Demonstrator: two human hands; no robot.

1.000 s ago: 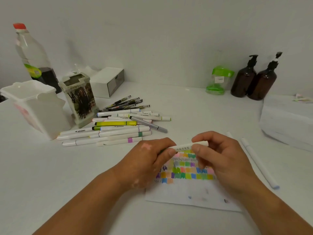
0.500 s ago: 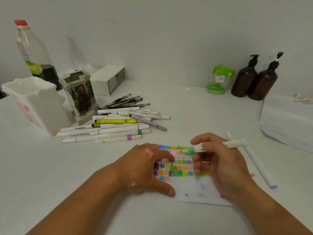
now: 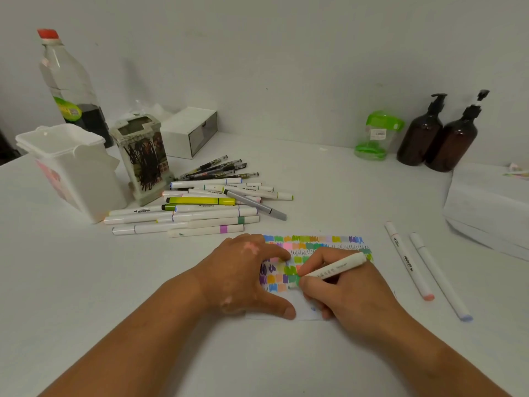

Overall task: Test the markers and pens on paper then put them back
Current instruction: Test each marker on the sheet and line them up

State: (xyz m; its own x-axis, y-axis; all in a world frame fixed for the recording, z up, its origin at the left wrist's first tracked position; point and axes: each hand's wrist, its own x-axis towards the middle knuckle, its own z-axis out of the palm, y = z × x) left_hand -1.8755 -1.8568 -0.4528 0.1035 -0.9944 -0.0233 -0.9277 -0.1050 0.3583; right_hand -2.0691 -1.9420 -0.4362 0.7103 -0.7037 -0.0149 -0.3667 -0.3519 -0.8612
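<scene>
A person's right hand (image 3: 347, 300) pinches a white marker (image 3: 333, 268) between thumb and fingers. Its green tip is set down on the paper (image 3: 329, 240) at near-centre of the table (image 3: 329, 190). The left hand (image 3: 246, 277), fingers spread flat, presses down the sheet's left side.

The step in hand appears to be swatching this marker in the bare strip below the rows of colour. Done well, that would mean a short, light stroke inside the white space, clear of the neighbouring green and orange patches. The left hand should bear down so the loose sheet does not skid.

Blank paper is short: only the near strip is white, and the right hand covers much of it. To the right, 2 markers (image 3: 408, 262) lie near the sheet, with a white box (image 3: 486, 204) beyond them. A wide sweep of the right wrist could set them rolling.

The pile (image 3: 200, 213) of markers and pens lies at far left, by the holder (image 3: 143, 164) and tub (image 3: 74, 173). Open table separates it from the paper.
</scene>
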